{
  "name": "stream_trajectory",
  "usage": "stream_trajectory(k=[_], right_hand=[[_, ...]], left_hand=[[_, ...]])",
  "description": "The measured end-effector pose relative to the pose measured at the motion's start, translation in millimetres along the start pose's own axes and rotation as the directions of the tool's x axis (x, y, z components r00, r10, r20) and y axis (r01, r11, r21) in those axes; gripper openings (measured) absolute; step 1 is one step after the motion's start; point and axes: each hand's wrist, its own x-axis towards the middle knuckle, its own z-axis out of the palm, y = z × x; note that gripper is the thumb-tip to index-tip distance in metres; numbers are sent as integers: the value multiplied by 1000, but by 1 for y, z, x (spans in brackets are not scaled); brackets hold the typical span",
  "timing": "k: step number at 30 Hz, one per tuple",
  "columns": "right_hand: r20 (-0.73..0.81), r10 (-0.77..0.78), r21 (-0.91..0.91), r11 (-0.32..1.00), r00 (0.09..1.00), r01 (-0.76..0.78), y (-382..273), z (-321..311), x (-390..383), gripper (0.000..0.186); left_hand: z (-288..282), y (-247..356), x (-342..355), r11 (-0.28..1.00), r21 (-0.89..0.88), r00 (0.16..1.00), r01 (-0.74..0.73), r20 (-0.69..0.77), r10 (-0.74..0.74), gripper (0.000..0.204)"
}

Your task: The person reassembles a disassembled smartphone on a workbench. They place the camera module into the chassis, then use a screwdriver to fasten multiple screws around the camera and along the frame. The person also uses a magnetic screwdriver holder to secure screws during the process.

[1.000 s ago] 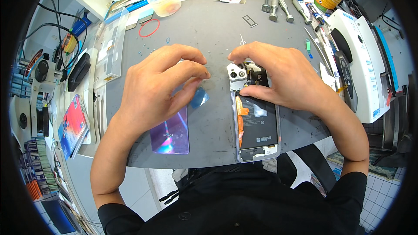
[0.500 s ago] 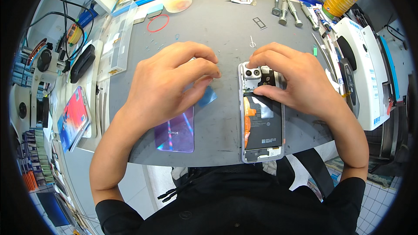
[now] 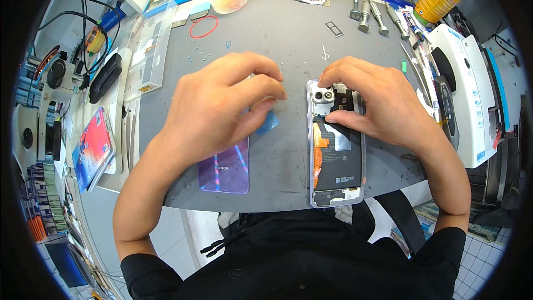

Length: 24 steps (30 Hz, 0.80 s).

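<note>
Where the purple panel lies, pale lettering shows.

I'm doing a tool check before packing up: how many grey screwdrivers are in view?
4, in a row at the far right of the grey work surface: leftmost screwdriver, second screwdriver, third screwdriver and rightmost screwdriver. Others may be hidden in the clutter.

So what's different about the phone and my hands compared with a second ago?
The camera piece, earlier tilted over the open phone's left edge, has shifted right and sits straighter inside it. Your right hand moved right with it; no clear letting go. The view shifted too. Your left hand stays curled above the purple back cover, which hasn't visibly moved.
</note>
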Motion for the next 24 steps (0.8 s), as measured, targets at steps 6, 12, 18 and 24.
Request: stream_trajectory(k=[6, 12, 18, 24], right_hand=[[6, 9, -7, 1000, 1000, -9, -1, -1, 2, 47], [-19, -4, 11, 1000, 1000, 4, 0, 1, 1, 49], [-71, -12, 20, 1000, 997, 13, 4, 4, -1, 49], [-114, 0, -5, 1000, 994, -1, 6, 1, -9, 50]], left_hand=[[11, 6, 1, 998, 22, 996, -65, 54, 64, 29], [17, 10, 1, 998, 17, 995, -55, 81, 53, 42], [21, 10, 3, 997, 51, 995, -49, 94, 44, 39], [24, 11, 3, 995, 61, 989, -83, 125, 74, 42]])
